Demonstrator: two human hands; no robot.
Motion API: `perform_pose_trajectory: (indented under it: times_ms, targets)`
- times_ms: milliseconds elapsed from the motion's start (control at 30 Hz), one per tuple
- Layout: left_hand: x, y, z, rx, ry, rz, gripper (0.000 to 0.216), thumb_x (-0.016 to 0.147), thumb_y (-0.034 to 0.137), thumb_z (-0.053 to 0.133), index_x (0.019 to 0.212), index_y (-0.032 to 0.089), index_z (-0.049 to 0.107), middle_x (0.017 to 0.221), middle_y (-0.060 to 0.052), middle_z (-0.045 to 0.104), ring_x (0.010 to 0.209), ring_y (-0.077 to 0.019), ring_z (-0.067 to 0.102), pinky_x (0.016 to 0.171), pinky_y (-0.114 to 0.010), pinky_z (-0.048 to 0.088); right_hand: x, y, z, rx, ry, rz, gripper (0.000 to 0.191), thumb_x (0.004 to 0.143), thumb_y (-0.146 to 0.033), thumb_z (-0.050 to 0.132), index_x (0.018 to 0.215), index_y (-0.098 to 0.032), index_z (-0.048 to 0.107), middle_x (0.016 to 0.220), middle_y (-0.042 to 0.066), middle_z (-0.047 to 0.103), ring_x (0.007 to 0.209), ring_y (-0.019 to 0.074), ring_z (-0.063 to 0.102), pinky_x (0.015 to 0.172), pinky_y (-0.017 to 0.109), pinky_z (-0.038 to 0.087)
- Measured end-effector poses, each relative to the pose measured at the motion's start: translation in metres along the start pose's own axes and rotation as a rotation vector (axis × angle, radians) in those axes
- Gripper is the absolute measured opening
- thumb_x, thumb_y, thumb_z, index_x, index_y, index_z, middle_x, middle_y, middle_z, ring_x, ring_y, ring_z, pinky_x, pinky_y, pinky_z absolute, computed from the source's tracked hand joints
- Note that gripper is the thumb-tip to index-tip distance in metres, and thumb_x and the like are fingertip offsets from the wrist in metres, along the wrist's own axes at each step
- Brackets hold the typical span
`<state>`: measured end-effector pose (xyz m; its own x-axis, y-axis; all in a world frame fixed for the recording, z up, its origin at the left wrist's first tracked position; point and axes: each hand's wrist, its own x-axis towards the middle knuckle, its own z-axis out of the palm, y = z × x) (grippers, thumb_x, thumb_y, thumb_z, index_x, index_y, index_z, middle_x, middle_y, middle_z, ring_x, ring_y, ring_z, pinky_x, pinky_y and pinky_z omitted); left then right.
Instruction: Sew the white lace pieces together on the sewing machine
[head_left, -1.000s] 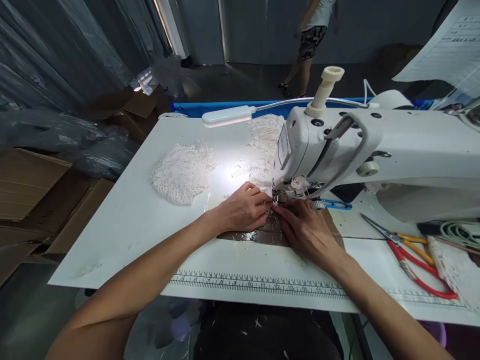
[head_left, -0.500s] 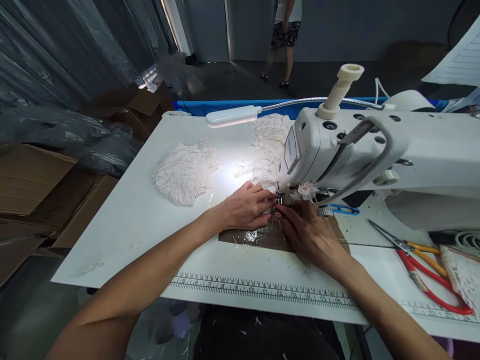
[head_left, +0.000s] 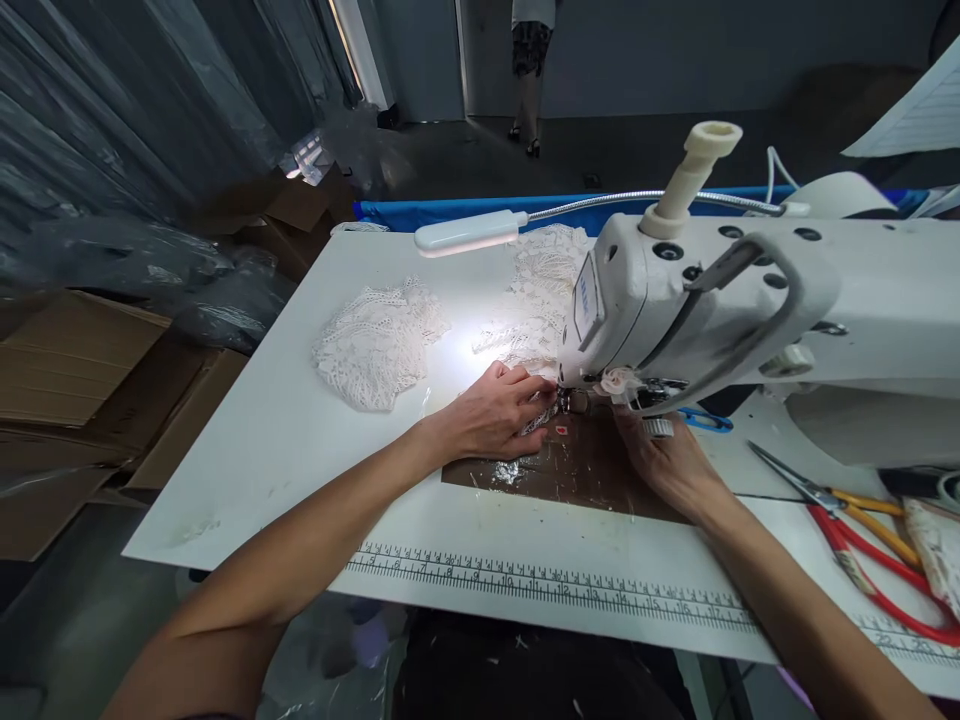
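My left hand (head_left: 501,412) is closed on white lace fabric (head_left: 541,420) just left of the sewing machine's presser foot (head_left: 568,400). Its fingers are bent, and lace shows between and under them. My right hand (head_left: 664,458) reaches in under the head of the white sewing machine (head_left: 619,285), right of the foot. Machine parts hide its fingertips, so what they hold, if anything, cannot be seen. Beneath both hands lies a shiny brown plate (head_left: 585,478) with a small red mark. More lace (head_left: 544,265) is bunched behind the foot.
A separate lace piece (head_left: 379,348) lies on the white table at left. A lamp (head_left: 469,233) lights the work. Scissors with red handles (head_left: 847,555) and a yellow-handled tool (head_left: 874,505) lie at right. Cardboard boxes (head_left: 75,370) stand left; a person (head_left: 531,60) is beyond the table.
My right hand has moved right, away from the foot and further under the machine head, uncovering more of the brown plate. My left hand stays on the lace. The person behind has moved left.
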<state>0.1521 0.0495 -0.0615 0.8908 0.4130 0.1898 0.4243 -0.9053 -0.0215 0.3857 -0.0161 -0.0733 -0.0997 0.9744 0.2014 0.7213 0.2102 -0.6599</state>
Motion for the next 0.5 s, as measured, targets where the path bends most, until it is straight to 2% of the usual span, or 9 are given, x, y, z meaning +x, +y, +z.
perform_pose_trajectory:
  times_ms: [133, 267, 433, 500]
  targets:
    - [0.000, 0.000, -0.001, -0.023, -0.002, -0.027, 0.041, 0.096, 0.037, 0.038, 0.125, 0.013, 0.055, 0.116, -0.013, 0.055, 0.092, -0.0231, 0.049, 0.075, -0.038, 0.038, -0.019, -0.009, -0.010, -0.002, -0.023, 0.030, 0.039, 0.092, -0.053, 0.045, 0.110, -0.021, 0.059, 0.121, 0.012, 0.055, 0.114, 0.0306, 0.053, 0.095, 0.047, 0.046]
    - [0.001, -0.006, 0.001, -0.119, 0.040, -0.052, 0.036, 0.096, 0.032, 0.039, 0.123, 0.015, 0.057, 0.113, -0.012, 0.057, 0.095, -0.0223, 0.052, 0.079, -0.038, 0.042, -0.039, -0.017, -0.027, -0.040, 0.044, -0.088, 0.024, 0.094, -0.036, 0.048, 0.109, -0.024, 0.062, 0.115, 0.009, 0.058, 0.110, 0.0258, 0.057, 0.090, 0.041, 0.051]
    - [0.012, -0.022, 0.008, -0.336, 0.190, -0.094, 0.025, 0.093, 0.022, 0.042, 0.100, 0.016, 0.065, 0.098, -0.008, 0.061, 0.090, -0.0166, 0.056, 0.079, -0.035, 0.049, -0.060, -0.042, -0.047, -0.051, 0.164, -0.231, 0.023, 0.092, -0.024, 0.050, 0.109, -0.029, 0.064, 0.108, 0.007, 0.061, 0.101, 0.0236, 0.061, 0.081, 0.040, 0.053]
    - [0.021, -0.028, 0.009, -0.376, 0.253, -0.140, 0.024, 0.092, 0.018, 0.041, 0.099, 0.015, 0.063, 0.098, -0.009, 0.061, 0.088, -0.0154, 0.056, 0.076, -0.033, 0.051, -0.071, -0.052, -0.056, -0.030, 0.231, -0.271, 0.023, 0.091, -0.024, 0.051, 0.109, -0.030, 0.063, 0.106, 0.008, 0.061, 0.099, 0.0249, 0.061, 0.080, 0.041, 0.052]
